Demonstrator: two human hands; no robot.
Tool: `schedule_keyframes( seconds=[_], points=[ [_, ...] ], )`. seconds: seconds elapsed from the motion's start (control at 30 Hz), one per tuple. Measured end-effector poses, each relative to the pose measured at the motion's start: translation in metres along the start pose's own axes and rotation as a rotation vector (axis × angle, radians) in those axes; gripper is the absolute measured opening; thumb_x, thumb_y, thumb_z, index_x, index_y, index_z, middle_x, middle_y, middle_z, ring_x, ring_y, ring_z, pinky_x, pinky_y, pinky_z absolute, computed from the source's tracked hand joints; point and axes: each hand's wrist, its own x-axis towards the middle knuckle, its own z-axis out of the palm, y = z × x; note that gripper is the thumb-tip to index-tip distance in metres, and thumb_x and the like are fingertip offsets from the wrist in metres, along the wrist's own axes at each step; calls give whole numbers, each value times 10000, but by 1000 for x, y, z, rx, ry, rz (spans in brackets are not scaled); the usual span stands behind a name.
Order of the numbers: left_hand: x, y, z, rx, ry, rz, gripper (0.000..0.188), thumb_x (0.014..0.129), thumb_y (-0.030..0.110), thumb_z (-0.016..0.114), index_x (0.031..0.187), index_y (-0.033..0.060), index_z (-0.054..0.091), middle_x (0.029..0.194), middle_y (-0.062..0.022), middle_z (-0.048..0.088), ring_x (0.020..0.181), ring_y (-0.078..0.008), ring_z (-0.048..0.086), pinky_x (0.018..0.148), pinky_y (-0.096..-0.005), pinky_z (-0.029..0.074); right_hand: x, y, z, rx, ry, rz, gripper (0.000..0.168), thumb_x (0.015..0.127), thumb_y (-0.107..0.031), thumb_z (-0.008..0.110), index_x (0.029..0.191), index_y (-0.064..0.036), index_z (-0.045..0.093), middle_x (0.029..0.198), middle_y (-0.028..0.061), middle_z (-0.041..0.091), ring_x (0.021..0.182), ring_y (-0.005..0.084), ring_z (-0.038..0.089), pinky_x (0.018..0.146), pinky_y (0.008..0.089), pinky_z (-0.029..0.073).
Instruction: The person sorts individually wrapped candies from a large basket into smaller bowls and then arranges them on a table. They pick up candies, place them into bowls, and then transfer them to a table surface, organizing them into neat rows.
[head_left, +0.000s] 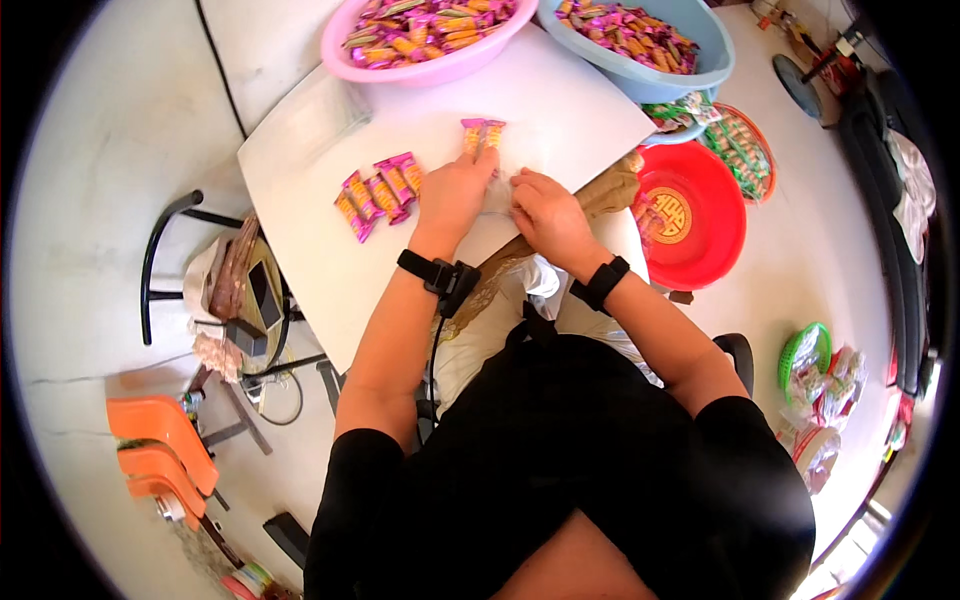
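My left hand (454, 196) grips two small snack packets (482, 135) in pink and yellow wrappers, side by side, their far ends sticking out beyond the fingers. Between my hands lies a thin clear plastic bag (498, 196), hard to make out against the white table. The curled fingers of my right hand (551, 217) pinch its right side. Left of my left hand, several more wrapped packets (385, 193) rest in a slanted row on the white tabletop (300, 247). A black strap circles each wrist, and the left one carries a small device with a cable.
At the table's far side are a pink basin (420, 73) and a light blue basin (637, 82), both full of similar packets. A red basin (712, 247) stands lower right, near a basket of green-wrapped goods (739, 150). A black-framed chair (150, 277) stands left, holding a phone (264, 295).
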Motion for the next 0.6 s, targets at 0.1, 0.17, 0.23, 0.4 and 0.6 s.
schedule_keyframes(
  seconds=[0.1,0.17,0.23,0.4,0.6],
  points=[
    [-18,-2,-12,-31,17,-60,344,795,99,604,1137,130,584,850,-111,603,771,-322,616,639,-424,498,1,0,7,-3,-5,18,126,759,-18,623,852,-14,538,998,150,619,1035,372,582,909,441,468],
    [-34,-3,-34,-112,99,-105,331,791,114,621,1121,109,588,869,-120,596,812,-322,608,673,-427,499,-1,2,9,15,11,51,120,757,-18,626,845,-15,545,1023,154,627,1043,373,585,902,444,468],
    [-51,-19,-45,-127,204,-213,318,792,142,637,1103,89,591,927,-135,591,865,-326,605,708,-432,502,-3,3,8,31,-10,71,133,752,2,652,839,-17,553,1073,165,636,1081,366,589,904,421,483],
    [-99,-82,-52,37,248,-749,349,822,259,668,1076,33,590,1036,-171,596,929,-350,606,760,-429,508,-2,0,11,33,16,51,120,759,2,633,837,-11,542,1032,163,629,1046,376,592,891,440,481],
    [-112,-98,-44,-5,136,-877,442,795,340,704,1054,-7,614,969,-193,643,895,-340,626,763,-425,507,-3,2,11,37,-14,74,105,771,8,645,833,-11,562,1093,175,638,1104,367,593,888,411,496]
  ],
)
